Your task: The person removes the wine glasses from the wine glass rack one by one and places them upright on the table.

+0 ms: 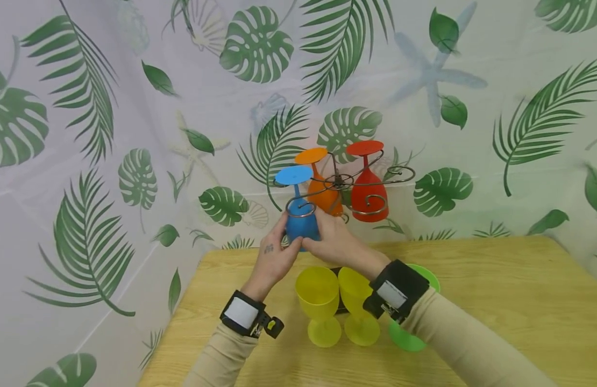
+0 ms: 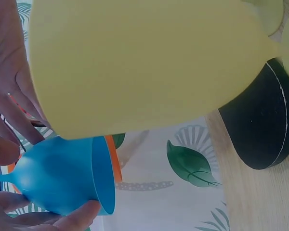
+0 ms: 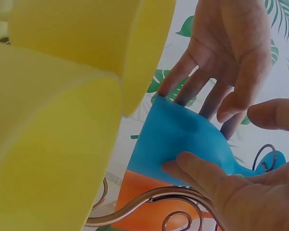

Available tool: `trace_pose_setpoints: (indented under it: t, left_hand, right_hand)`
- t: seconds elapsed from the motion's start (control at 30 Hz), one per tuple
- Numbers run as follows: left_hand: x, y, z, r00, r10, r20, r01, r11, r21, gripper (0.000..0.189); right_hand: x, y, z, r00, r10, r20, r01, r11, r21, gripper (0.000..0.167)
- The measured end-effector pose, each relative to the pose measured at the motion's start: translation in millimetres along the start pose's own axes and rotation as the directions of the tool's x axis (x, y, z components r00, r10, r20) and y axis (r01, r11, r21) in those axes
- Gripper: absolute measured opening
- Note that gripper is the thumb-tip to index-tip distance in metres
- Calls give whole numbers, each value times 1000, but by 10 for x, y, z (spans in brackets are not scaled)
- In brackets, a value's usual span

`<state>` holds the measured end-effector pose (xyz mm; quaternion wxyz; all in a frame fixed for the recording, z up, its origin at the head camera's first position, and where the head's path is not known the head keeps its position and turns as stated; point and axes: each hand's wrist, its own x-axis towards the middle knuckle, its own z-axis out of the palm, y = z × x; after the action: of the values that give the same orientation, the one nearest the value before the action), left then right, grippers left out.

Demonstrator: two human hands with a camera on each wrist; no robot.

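Observation:
A blue goblet (image 1: 300,228) hangs upside down at a curled arm of a wire glass rack (image 1: 338,181), its foot above a wire loop. My left hand (image 1: 274,260) holds the bowl from the left, thumb in front and fingers behind. From the other side my right hand (image 1: 339,239) grips the same bowl, and both thumbs nearly meet at the front. The right wrist view shows the fingers of both hands around the blue bowl (image 3: 183,134). An orange goblet (image 1: 322,196) and a red goblet (image 1: 369,196) hang inverted beside it.
Two yellow goblets (image 1: 318,290) stand upright on the wooden table (image 1: 497,301) below my hands. A green goblet (image 1: 407,338) stands at their right, partly hidden by my right wrist. The rack's black base (image 2: 260,120) shows behind the yellow ones. A leaf-patterned cloth (image 1: 158,123) hangs behind.

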<state>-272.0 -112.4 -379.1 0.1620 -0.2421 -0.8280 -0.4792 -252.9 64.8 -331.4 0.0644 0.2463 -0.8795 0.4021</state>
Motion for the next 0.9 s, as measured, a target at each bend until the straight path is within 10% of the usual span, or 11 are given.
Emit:
trace_pose_setpoints:
  t: [0.9]
  left_hand:
    - [-322, 115, -15, 999, -18, 41, 21, 995, -93, 71]
  right_hand:
    - [-316, -183, 44, 997, 72, 37, -71, 997, -35, 84]
